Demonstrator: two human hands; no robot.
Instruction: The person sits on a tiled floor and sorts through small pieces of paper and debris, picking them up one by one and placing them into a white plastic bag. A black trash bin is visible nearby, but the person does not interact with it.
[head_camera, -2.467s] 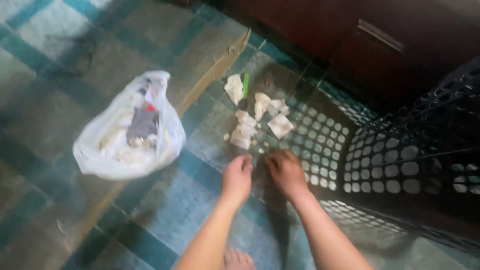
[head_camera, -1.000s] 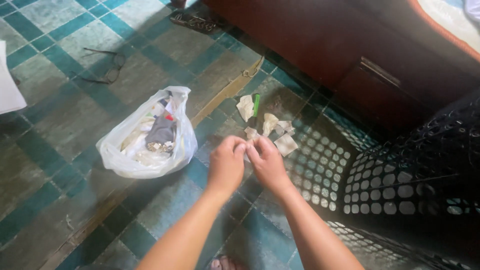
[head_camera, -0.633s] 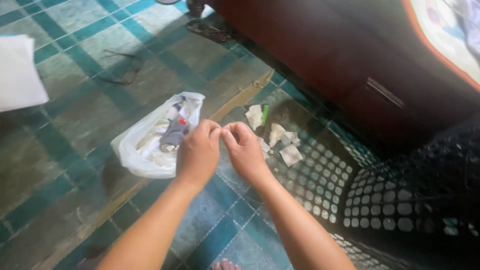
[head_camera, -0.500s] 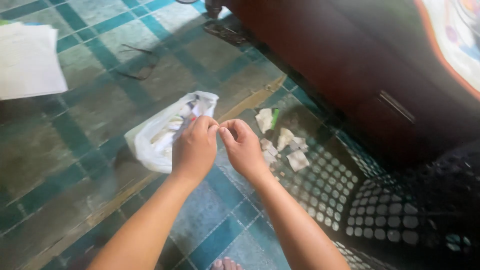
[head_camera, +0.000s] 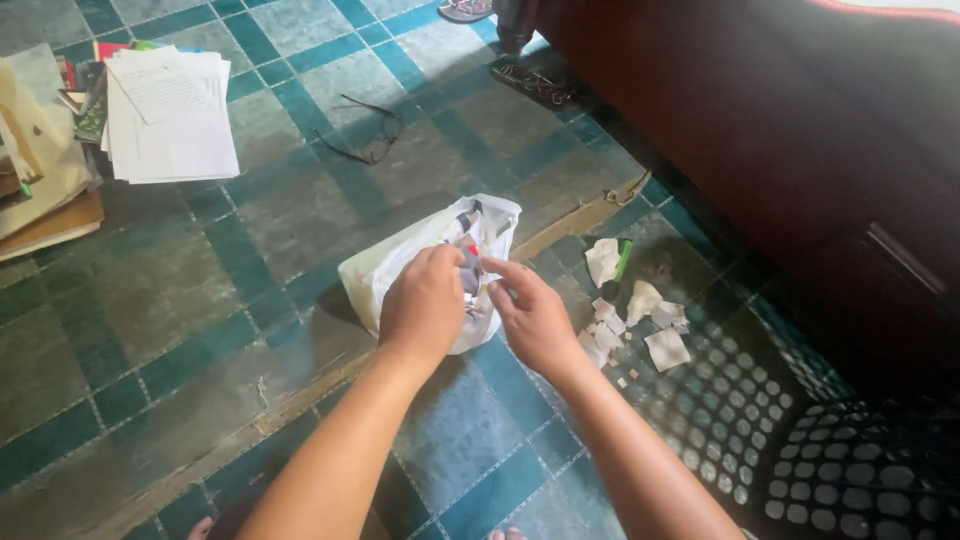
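Note:
Both my hands hover over a white plastic bag (head_camera: 385, 272) of rubbish lying on the teal tiled floor. My left hand (head_camera: 424, 307) is curled above the bag's mouth, its fingertips hidden against the contents. Just to its right, my right hand (head_camera: 532, 318) has its fingers spread and shows nothing in them. Torn white paper scraps (head_camera: 644, 302) and a green marker (head_camera: 622, 259) lie on the floor to the right of my right hand.
A black perforated basket (head_camera: 880, 470) lies at the lower right beside dark wooden furniture (head_camera: 800, 120). Eyeglasses (head_camera: 366, 137) lie on the tiles beyond the bag. A paper stack (head_camera: 170, 110) and books (head_camera: 40, 180) sit far left. A metal piece (head_camera: 540, 84) lies by the furniture.
My hands lifted from the scrap pile with pinched fingertips and moved left to the bag. The right fingers have now spread apart. The view has swung left, showing papers and books.

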